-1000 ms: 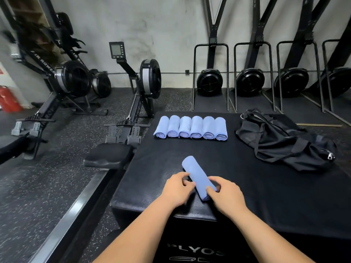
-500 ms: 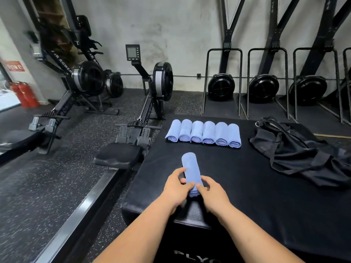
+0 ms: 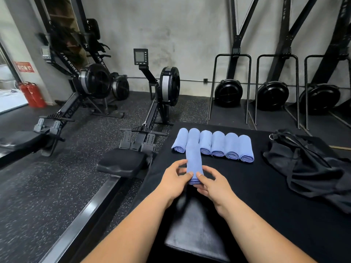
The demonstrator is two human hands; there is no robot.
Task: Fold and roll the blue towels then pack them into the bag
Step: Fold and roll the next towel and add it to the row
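Note:
A rolled blue towel [image 3: 193, 160] is lifted above the black plyo box [image 3: 266, 196], pointing away from me. My left hand [image 3: 174, 179] and my right hand [image 3: 212, 183] both pinch its near end from either side. Behind it, several rolled blue towels [image 3: 218, 146] lie side by side in a row at the box's far edge; the lifted roll hides part of the second one. The black bag [image 3: 311, 168] lies crumpled on the right of the box, its opening not clear to see.
Rowing machines [image 3: 161, 92] stand on the rubber floor to the left, one seat [image 3: 123, 162] close to the box's left edge. Ski-erg machines [image 3: 229, 90] line the back wall. Red extinguishers [image 3: 32, 95] stand far left.
Both hands have lifted the rolled towel off the box and carried it forward toward the row, turning it to point straight away. The camera view has shifted left.

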